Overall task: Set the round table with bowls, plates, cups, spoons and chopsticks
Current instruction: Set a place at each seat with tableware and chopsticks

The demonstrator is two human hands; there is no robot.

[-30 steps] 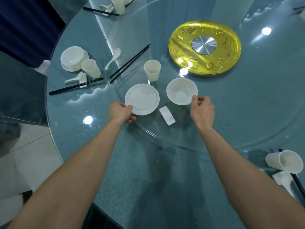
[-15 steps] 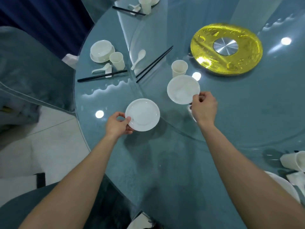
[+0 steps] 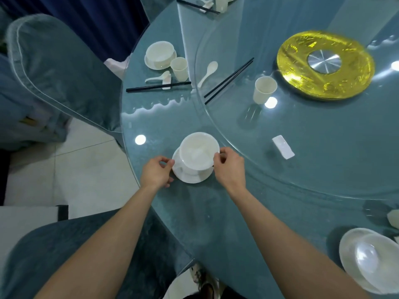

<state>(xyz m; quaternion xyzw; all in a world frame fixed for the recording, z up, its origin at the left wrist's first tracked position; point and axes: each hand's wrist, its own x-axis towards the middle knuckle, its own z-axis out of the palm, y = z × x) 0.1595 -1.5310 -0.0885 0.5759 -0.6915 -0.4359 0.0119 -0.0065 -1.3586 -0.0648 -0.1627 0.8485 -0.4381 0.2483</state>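
Head view — bowl [image 3: 199,151] now sits on plate [image 3: 190,176] by table [image 3: 216,223] edge | left hand [image 3: 156,173] pinches plate rim, right hand [image 3: 230,167] pinches bowl rim | next — cup [image 3: 264,90], spoon [image 3: 208,73], chopsticks [image 3: 228,80]

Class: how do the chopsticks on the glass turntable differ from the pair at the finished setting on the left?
The turntable pair lies diagonally on the glass, with no rest. The setting's pair lies nearly level on the outer table, across a white rest. Both pairs are black and lie untouched.

chair [image 3: 54,67]: teal cover, left; floor [image 3: 71,169]: pale tiles; curtain [image 3: 97,20]: dark blue, behind chair; second teal chair [image 3: 54,251]: bottom left
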